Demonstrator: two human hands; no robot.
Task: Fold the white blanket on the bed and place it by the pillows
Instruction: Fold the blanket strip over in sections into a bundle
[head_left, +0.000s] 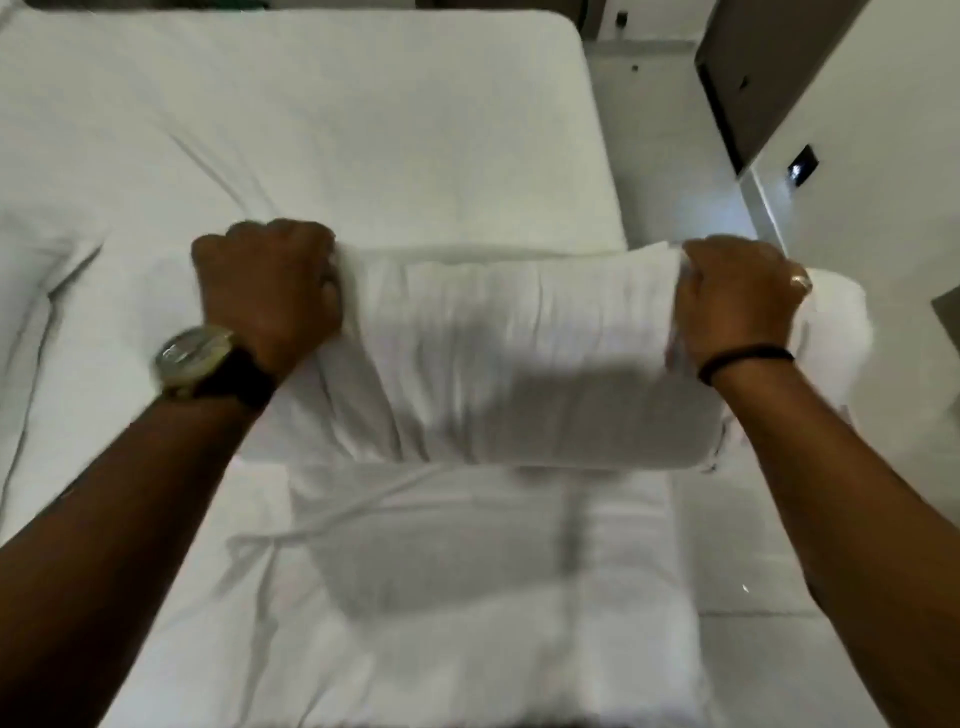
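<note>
The white blanket (519, 358) is seen folded into a thick, wide bundle and is held across the middle of the view, raised above the bed (332, 130). Its 2 short ends are gripped, 1 by each hand. The left hand (270, 286) is closed into a fist around the left end of the bundle, with the knuckles turned up and the fabric bunched under the fingers. A wristwatch (200, 361) with a pale round face and a dark strap is worn on the left wrist. The right hand (737, 301) is closed over the right end, where the stacked layers of cloth are pinched between the fingers and the palm. A ring (800, 280) is seen on 1 finger of the right hand, and a thin dark band (748, 358) is worn around the right wrist.

Beneath the bundle, at the near side, a white pillow (467, 597) is seen lying on the bed, and a shadow is cast on it by the blanket. The far part of the bed is covered by a white sheet with a few creases at the left. To the right of the bed a pale floor (685, 156) is visible. The whole view is somewhat blurred, so the exact number of folds cannot be told.
</note>
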